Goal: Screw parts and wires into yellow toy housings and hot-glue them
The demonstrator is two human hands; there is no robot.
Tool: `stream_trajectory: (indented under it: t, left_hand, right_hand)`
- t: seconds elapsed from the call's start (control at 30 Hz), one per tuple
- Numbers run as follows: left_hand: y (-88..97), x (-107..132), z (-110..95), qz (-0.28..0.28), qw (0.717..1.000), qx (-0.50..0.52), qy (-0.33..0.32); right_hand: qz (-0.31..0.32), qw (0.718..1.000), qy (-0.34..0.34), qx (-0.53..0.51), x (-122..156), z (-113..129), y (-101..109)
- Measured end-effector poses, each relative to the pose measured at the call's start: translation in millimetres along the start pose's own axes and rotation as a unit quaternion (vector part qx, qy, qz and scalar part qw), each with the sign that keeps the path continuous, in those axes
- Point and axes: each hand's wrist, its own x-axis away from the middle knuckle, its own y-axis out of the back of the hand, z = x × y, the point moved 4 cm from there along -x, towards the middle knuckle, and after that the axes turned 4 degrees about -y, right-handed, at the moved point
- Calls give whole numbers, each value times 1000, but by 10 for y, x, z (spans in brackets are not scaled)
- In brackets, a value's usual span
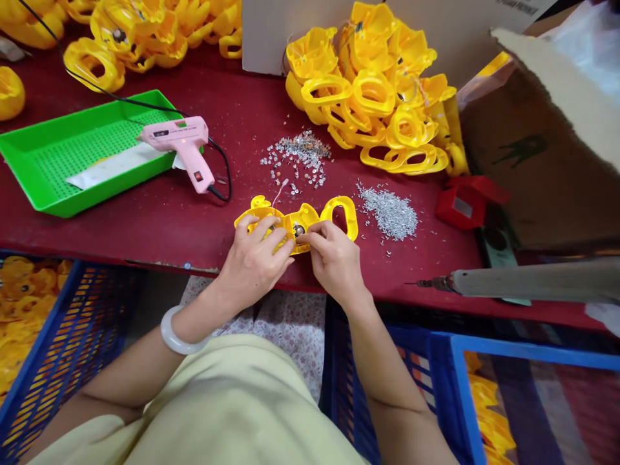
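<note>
A yellow plastic shell (306, 214) lies open side up near the table's front edge, with a loop-shaped part at its right end. Inside it sits a round, dark and silvery piece (299, 230), and a thin wire (278, 194) rises from its left part. My left hand (254, 255) grips the left part of the shell, fingers bent over it. Beside the round piece, my right hand (336, 258) has thumb and forefinger pinched together inside the shell; anything between those fingertips is too small to make out.
Small metal pieces (305, 152) and screws (391, 213) lie in heaps behind the hands. A pink glue gun (186, 143) leans on a green tray (53, 205). An electric screwdriver (513, 282) juts in from the right. Yellow shells (372, 90) pile up behind; blue crates (92, 316) stand below.
</note>
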Motion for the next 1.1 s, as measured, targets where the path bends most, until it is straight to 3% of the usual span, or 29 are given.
stream_trajectory:
  t: [0.13, 0.33, 0.67, 0.8, 1.1]
  left_hand:
    - [16, -40, -18, 44, 999, -15, 5]
    - [31, -60, -17, 53, 999, -9, 7]
    - [68, -92, -4, 73, 997, 15, 10]
    - [69, -93, -5, 81, 996, 25, 10]
    - [90, -172, 21, 115, 993, 19, 8]
  right_hand:
    - [12, 1000, 17, 18, -7, 13, 12]
    - [29, 994, 34, -101, -32, -56, 73]
    - [26, 973, -3, -228, -33, -145, 32]
    - [40, 969, -6, -242, -42, -160, 29]
    - [9, 965, 10, -262, -46, -170, 12]
